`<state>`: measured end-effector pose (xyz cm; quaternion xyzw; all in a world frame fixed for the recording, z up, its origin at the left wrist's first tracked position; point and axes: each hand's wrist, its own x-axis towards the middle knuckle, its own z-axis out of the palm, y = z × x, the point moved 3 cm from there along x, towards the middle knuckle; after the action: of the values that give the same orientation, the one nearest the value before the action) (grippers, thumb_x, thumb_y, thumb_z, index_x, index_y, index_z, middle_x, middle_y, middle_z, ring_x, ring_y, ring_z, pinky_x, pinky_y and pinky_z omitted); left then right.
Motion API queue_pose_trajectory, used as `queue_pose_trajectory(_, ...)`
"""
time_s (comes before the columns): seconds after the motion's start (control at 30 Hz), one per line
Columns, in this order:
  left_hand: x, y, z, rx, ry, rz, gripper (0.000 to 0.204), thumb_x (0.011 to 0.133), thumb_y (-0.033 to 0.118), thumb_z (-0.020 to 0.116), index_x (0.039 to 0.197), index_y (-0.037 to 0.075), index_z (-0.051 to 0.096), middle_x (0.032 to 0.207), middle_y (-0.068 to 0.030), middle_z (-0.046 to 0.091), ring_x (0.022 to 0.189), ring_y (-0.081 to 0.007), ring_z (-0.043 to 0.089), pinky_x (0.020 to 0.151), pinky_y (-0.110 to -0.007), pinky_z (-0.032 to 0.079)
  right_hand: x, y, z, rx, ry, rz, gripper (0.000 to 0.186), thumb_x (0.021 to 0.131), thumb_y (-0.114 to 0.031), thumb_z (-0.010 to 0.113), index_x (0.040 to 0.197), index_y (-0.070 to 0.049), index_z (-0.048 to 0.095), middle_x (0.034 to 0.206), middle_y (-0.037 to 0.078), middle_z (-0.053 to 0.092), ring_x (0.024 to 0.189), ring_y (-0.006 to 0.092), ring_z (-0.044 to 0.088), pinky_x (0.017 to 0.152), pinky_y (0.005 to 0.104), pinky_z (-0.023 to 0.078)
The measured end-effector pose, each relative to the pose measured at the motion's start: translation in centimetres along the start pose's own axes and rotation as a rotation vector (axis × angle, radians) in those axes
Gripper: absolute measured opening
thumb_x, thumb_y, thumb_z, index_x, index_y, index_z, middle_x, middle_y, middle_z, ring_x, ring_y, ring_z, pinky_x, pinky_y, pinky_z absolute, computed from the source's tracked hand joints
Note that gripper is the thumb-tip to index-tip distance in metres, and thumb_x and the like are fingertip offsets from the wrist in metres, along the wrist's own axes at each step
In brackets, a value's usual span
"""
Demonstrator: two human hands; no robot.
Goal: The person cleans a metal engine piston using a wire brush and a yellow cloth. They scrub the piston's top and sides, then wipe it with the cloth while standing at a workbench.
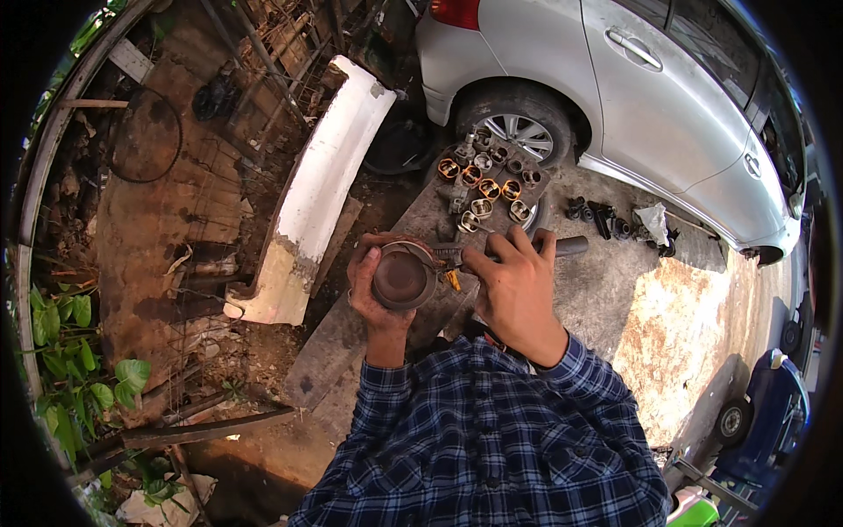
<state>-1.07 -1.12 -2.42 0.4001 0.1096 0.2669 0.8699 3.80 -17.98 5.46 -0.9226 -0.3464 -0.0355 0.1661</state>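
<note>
My left hand [373,285] is wrapped round a piston [404,277], its round brown, stained crown turned up. Just to the right, my right hand [520,285] grips a dark-handled tool [572,247]. The handle sticks out past the right side of that hand, and the tool's narrow dark end [448,257] reaches the piston's right edge. Fingers cover the tool's middle, so its exact kind cannot be told. Beyond both hands, several pistons [487,187], some with orange-brown insides, stand grouped on a worn board [351,347].
A silver car [544,88] is parked at the back right, its rear wheel [518,132] near the pistons. Dark metal parts [606,220] lie on the concrete beside it. A long white panel [320,176] leans at the left, near scrap and plants [75,386]. A blue vehicle [773,413] stands far right.
</note>
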Motion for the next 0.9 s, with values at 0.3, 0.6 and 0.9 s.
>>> queue_pose_trajectory(0.3, -0.1, -0.9, 1.0, -0.057, 0.004, -0.033, 0.030, 0.092, 0.024, 0.053, 0.101, -0.003, 0.062, 0.099, -0.0194, 0.069, 0.086, -0.0268, 0.071, 0.077, -0.037, 0.061, -0.2, 0.9, -0.4, 0.011, 0.067, 0.007, 0.042, 0.064, -0.010, 0.077, 0.105, -0.017, 0.074, 0.092, 0.006, 0.059, 0.102, 0.0275, 0.057, 0.096, 0.0587, 0.037)
queue_pose_trajectory(0.6, -0.7, -1.2, 2.0, 0.100, 0.004, -0.076, 0.038, 0.091, 0.032, 0.052, 0.104, -0.003, 0.060, 0.097, -0.0201, 0.069, 0.087, -0.0281, 0.069, 0.078, -0.039, 0.060, -0.5, 2.2, -0.8, -0.037, 0.193, -0.037, 0.042, 0.064, -0.013, 0.078, 0.106, -0.017, 0.072, 0.093, 0.006, 0.061, 0.103, 0.0284, 0.057, 0.095, 0.0574, 0.037)
queue_pose_trajectory(0.9, -0.9, -2.2, 2.5, 0.098, 0.039, -0.023, 0.032, 0.091, 0.026, 0.053, 0.100, -0.004, 0.062, 0.096, -0.0210, 0.070, 0.086, -0.0278, 0.071, 0.076, -0.038, 0.061, -0.9, 3.4, -0.3, -0.030, 0.153, -0.056, 0.033, 0.070, -0.011, 0.072, 0.103, -0.017, 0.073, 0.089, 0.006, 0.061, 0.101, 0.0270, 0.058, 0.094, 0.0574, 0.037)
